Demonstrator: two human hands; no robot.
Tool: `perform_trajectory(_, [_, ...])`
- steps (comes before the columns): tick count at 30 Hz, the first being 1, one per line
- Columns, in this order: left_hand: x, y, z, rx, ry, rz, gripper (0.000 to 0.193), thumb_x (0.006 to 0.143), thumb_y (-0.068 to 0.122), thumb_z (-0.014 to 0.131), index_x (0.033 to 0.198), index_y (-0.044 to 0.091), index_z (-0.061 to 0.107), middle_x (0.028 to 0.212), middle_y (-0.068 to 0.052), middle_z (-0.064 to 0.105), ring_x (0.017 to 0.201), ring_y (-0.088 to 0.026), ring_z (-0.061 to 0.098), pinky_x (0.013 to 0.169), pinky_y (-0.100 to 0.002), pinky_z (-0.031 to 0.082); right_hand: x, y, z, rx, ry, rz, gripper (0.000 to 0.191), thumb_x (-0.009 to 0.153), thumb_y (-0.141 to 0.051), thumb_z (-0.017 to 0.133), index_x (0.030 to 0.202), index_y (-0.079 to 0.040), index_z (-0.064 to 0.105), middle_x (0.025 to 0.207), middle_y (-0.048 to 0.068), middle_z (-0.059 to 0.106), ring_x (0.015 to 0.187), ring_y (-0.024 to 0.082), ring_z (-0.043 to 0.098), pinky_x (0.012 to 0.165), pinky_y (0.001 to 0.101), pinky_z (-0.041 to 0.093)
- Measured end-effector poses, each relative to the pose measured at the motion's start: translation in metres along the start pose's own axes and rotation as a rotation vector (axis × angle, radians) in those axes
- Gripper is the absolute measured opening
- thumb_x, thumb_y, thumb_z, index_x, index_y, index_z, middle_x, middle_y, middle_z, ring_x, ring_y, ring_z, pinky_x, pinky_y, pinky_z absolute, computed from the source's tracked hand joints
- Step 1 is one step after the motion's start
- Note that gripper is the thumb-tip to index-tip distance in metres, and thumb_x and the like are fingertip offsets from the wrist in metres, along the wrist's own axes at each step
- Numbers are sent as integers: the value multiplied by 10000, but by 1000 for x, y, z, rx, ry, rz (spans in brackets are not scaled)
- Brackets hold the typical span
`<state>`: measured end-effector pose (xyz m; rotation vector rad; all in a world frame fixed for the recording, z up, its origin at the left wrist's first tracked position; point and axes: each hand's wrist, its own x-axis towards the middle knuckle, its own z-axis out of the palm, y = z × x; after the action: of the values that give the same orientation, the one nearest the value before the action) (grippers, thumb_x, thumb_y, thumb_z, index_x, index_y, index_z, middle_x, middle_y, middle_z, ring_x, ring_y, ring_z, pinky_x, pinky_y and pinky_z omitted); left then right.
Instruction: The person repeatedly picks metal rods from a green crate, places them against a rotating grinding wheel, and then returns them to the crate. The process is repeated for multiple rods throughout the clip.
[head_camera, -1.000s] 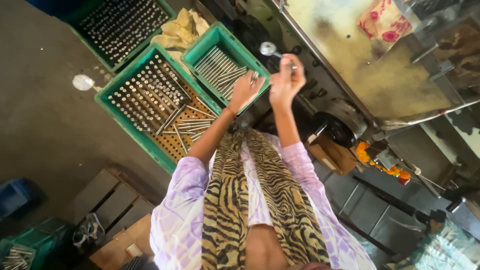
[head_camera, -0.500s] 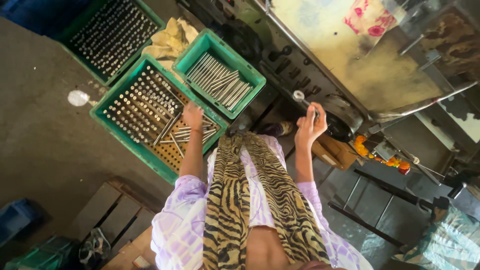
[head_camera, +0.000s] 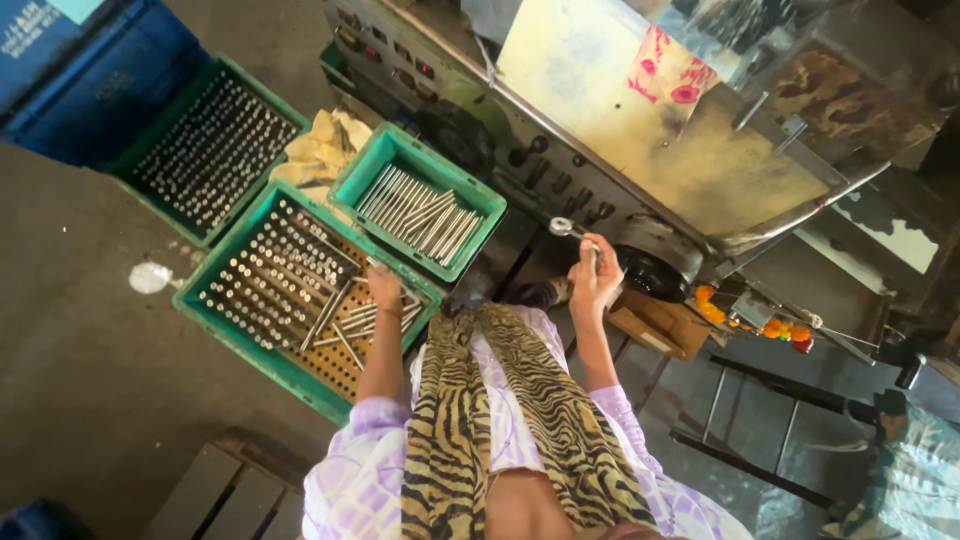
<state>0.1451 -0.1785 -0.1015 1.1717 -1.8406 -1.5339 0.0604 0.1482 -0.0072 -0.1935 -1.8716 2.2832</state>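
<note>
- Machine (head_camera: 640, 130): large metal body across the top of your view, yellowed panel angled down to the right, a row of dark knobs along its front edge.
- Blue crate (head_camera: 90, 70): top left corner, contents not visible.
- Far green crate (head_camera: 205, 150): just beside the blue crate, filled with metal pins standing on end in rows.
- Near green crate (head_camera: 215, 320): under your left arm, a perforated board inside holds upright pins in rows on its left part; several loose rods (head_camera: 345, 320) lie flat across its right part, crossing at mixed angles.
- Small green crate (head_camera: 470, 195): between the near green crate and the machine, holds rods lying side by side, long axes running from upper left to lower right.
- Yellow cloth (head_camera: 320, 150): bunched between the crates.
- Left hand (head_camera: 383, 288): down on the loose rods; grip cannot be told.
- Right hand (head_camera: 595, 280): clenched around a metal rod (head_camera: 570, 230) with a ring end, held near the machine front; long axis points up and left, ring end farthest from your palm.
</note>
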Motion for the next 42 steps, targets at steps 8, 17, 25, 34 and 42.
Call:
perform_trajectory(8, [-42, 70, 70, -126, -482, 308, 300, 1153, 242, 477, 1008, 26, 626, 810, -52, 539, 747, -179, 482, 670, -342, 449, -1, -20, 37, -99, -193, -35, 224, 1018, -177, 694, 1165, -9, 696, 683, -61, 504, 531, 20, 447, 477, 222, 345])
perform_trajectory(17, [-93, 151, 129, -682, -1241, -98, 457, 1054, 172, 518, 1495, 181, 397, 685, 69, 451, 501, -26, 379, 434, -183, 298, 11, -52, 36, -8, -171, -93, 235, 1059, -204, 634, 1175, -5, 677, 654, -63, 478, 518, 17, 406, 476, 232, 323])
perform_trajectory(25, [-110, 181, 140, -435, -1031, 447, 313, 1032, 160, 678, 1303, 127, 523, 791, 10, 519, 599, -94, 457, 500, -255, 368, 10, -52, 17, 119, -155, 5, 213, 1053, -235, 603, 1147, -51, 655, 619, -74, 394, 487, 28, 333, 454, 247, 283])
perform_trajectory(34, [-78, 201, 125, -67, -1077, 1499, 403, 917, 349, 811, 1199, 122, 634, 845, -60, 708, 631, -288, 669, 519, -364, 515, 39, -26, -45, 453, -480, 1001, 573, 1118, -570, 492, 715, -163, 509, 492, -71, 291, 374, 96, 196, 353, 289, 174])
perform_trajectory(42, [-94, 235, 157, -332, -1304, -34, 233, 910, 223, 805, 958, 85, 624, 625, 42, 475, 437, -40, 373, 378, -241, 235, 55, -49, -30, -554, -380, -491, 449, 1219, -363, 467, 930, -35, 564, 764, 79, 525, 672, 268, 497, 627, 371, 467])
